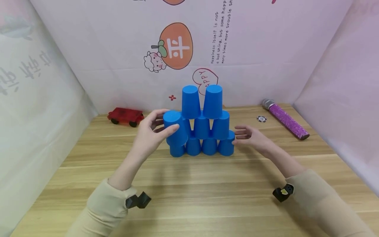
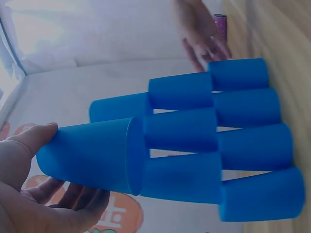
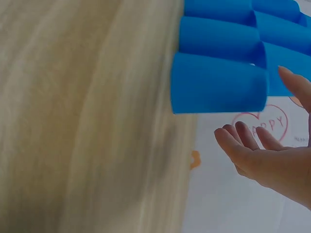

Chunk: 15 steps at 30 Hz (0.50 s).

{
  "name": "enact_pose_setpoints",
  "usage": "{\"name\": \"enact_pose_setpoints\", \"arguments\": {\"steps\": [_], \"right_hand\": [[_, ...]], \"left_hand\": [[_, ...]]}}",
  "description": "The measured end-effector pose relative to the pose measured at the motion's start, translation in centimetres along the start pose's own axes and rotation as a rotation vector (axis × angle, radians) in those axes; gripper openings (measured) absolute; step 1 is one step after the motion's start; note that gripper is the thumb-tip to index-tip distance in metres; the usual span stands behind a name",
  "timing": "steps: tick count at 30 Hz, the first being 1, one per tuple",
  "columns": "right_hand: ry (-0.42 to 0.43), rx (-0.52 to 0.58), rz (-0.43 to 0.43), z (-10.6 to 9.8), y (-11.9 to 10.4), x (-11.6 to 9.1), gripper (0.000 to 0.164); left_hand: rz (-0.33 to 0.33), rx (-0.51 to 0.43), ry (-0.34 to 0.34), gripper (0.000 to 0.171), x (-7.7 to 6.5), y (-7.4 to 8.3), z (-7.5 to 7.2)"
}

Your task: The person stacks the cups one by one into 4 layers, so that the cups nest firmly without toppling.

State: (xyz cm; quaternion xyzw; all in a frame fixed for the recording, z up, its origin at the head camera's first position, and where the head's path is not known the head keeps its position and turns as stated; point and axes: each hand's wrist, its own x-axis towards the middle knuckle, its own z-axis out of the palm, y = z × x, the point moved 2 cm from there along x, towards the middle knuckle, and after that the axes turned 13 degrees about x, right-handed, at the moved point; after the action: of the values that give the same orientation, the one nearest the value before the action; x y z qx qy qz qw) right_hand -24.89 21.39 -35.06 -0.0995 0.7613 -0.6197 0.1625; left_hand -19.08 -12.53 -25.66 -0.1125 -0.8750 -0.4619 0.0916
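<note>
My left hand [image 1: 149, 133] holds a blue cup [image 1: 174, 126], base up, with the thumb on one side and fingers on the other. That cup [image 2: 87, 155] hangs in front of the left side of a stack of upturned blue cups [image 1: 202, 127], covering part of it. The stack narrows upward, with several cups at the bottom, three above and two on top. My right hand [image 1: 251, 138] hovers beside the rightmost bottom cup [image 1: 226, 144]. In the right wrist view, its fingers [image 3: 233, 145] are loosely bent, apart from the nearest cup [image 3: 218, 83], with nothing between them.
A red toy car [image 1: 125, 116] stands at the back left of the wooden table [image 1: 189, 197]. At the back right lie a poker chip [image 1: 262, 119] and a glittery purple microphone [image 1: 287, 120]. Printed white cloth [image 1: 245, 82] walls the table behind and at both sides.
</note>
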Motion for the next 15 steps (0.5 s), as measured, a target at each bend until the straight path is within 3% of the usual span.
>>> {"name": "enact_pose_setpoints", "arguments": {"steps": [15], "right_hand": [[0.062, -0.063, 0.054, 1.5, 1.1, 1.0, 0.071]], "left_hand": [[0.088, 0.059, 0.050, 0.056, 2.1, 3.8, -2.5]]}}
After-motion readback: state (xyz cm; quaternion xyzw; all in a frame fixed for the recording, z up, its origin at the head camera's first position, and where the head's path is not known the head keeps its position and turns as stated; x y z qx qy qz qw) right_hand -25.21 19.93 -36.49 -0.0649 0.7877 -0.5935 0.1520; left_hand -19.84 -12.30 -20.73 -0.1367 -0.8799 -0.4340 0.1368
